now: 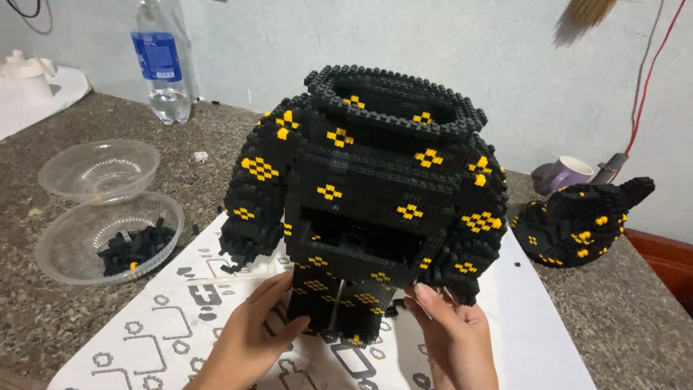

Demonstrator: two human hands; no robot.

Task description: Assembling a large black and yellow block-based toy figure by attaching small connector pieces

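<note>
Head view, desk (pixel 86 339): speckled stone, an instruction sheet (pixel 180 318) spread on it.
Figure (pixel 368 209): one large black-and-yellow brick figure upright on the sheet; torso, two arms and legs look built, neck open, so I judge the head unattached.
Head piece (pixel 577 224): one black-and-yellow part, apart on the right.
Bowls: two clear ones; near bowl (pixel 108 238) holds loose black bricks, so pieces remain.
Left grip (pixel 253 328): fingers open, flat against the legs.
Right grip (pixel 451 328): fingertips on the lower edge, clasping nothing.
</note>
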